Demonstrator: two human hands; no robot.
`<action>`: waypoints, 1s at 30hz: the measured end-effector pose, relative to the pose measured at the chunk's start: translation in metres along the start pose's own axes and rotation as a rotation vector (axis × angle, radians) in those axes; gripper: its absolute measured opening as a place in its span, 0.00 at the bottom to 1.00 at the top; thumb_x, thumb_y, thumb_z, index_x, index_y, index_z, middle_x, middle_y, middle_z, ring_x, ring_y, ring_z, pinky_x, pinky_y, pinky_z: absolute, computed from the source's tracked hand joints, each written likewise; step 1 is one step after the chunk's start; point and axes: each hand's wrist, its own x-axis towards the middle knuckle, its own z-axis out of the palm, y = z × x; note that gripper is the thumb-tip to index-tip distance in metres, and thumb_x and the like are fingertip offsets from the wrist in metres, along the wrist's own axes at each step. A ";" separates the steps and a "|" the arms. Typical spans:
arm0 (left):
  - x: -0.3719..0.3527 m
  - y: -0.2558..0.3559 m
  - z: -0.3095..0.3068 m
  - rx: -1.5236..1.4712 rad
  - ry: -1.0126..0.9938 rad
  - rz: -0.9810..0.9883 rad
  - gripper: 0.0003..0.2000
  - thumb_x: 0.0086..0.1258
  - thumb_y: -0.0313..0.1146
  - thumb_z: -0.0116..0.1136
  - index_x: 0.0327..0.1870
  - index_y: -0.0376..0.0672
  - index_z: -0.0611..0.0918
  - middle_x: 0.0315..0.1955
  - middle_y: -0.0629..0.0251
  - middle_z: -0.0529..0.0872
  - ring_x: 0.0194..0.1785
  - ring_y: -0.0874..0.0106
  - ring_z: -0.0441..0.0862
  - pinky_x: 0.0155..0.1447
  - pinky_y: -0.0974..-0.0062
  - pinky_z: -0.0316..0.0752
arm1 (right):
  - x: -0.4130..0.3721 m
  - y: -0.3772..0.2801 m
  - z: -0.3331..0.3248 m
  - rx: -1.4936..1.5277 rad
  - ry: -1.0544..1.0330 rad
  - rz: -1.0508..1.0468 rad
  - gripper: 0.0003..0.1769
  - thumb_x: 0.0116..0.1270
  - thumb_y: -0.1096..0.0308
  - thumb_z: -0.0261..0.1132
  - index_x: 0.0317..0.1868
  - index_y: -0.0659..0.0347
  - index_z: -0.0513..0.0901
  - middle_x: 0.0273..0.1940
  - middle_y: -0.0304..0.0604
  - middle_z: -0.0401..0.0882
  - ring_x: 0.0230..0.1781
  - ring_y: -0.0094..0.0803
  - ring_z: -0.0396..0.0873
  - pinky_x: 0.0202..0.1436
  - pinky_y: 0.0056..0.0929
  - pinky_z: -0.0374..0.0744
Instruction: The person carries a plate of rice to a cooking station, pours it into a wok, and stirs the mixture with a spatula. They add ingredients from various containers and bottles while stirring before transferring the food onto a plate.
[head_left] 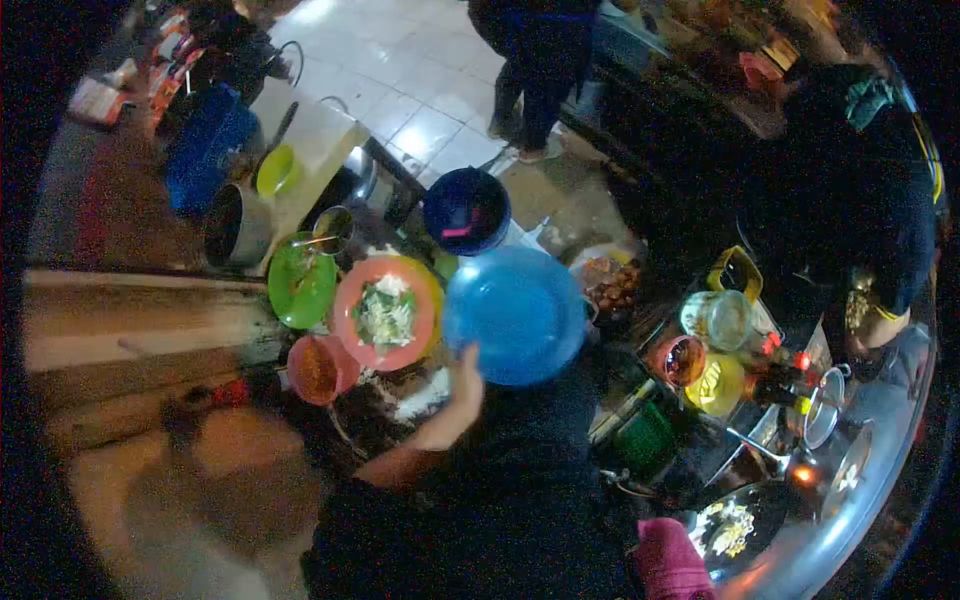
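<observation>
My left hand (463,395) is at the near left rim of a large blue plastic basin (515,315), thumb up over the edge and the other fingers hidden. Motion blurs the hand a little. Left of the basin, a pink plate (350,335) carries white shreds and green leaves (388,315). Behind the basin stands a dark blue bucket (466,212) with something pink inside. I cannot see my right hand anywhere.
At left are a green plate (300,285) and a pink bowl (318,372). A wok (770,520) with pale food, a pink cloth (672,560) and condiment containers (718,318) are at right. One person (535,70) stands behind; another person (850,190) is at right.
</observation>
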 end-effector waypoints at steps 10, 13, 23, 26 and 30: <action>0.019 0.041 -0.118 -0.284 0.074 -0.350 0.27 0.63 0.49 0.43 0.58 0.40 0.59 0.45 0.53 0.72 0.40 0.60 0.75 0.41 0.65 0.72 | -0.009 0.001 -0.029 0.017 0.020 -0.022 0.13 0.55 0.64 0.59 0.34 0.67 0.79 0.33 0.50 0.80 0.34 0.44 0.77 0.37 0.35 0.74; -0.012 0.045 -0.112 -0.247 -0.017 -0.655 0.25 0.63 0.49 0.42 0.55 0.40 0.63 0.42 0.52 0.75 0.37 0.61 0.76 0.37 0.67 0.72 | -0.033 -0.002 -0.057 0.001 0.062 0.027 0.13 0.55 0.64 0.59 0.33 0.66 0.80 0.33 0.51 0.80 0.34 0.45 0.77 0.38 0.35 0.74; -0.031 0.029 0.082 0.757 -0.921 -0.156 0.21 0.62 0.47 0.45 0.45 0.37 0.73 0.37 0.54 0.80 0.41 0.63 0.78 0.41 0.70 0.71 | -0.052 0.000 -0.064 -0.127 0.287 0.556 0.11 0.49 0.68 0.62 0.30 0.68 0.79 0.30 0.61 0.77 0.35 0.51 0.78 0.38 0.43 0.76; -0.061 0.012 0.140 1.052 -1.448 0.370 0.19 0.62 0.43 0.48 0.44 0.36 0.76 0.40 0.54 0.80 0.46 0.64 0.77 0.50 0.71 0.69 | -0.029 0.029 -0.007 0.104 0.528 0.241 0.11 0.54 0.68 0.58 0.36 0.65 0.79 0.32 0.57 0.78 0.36 0.50 0.77 0.42 0.39 0.75; -0.061 -0.049 0.170 1.543 -1.670 0.185 0.29 0.57 0.56 0.47 0.52 0.42 0.74 0.50 0.55 0.75 0.55 0.60 0.71 0.58 0.71 0.63 | -0.071 0.012 -0.023 0.199 0.275 0.334 0.15 0.51 0.63 0.61 0.37 0.64 0.80 0.35 0.54 0.79 0.39 0.46 0.78 0.44 0.36 0.73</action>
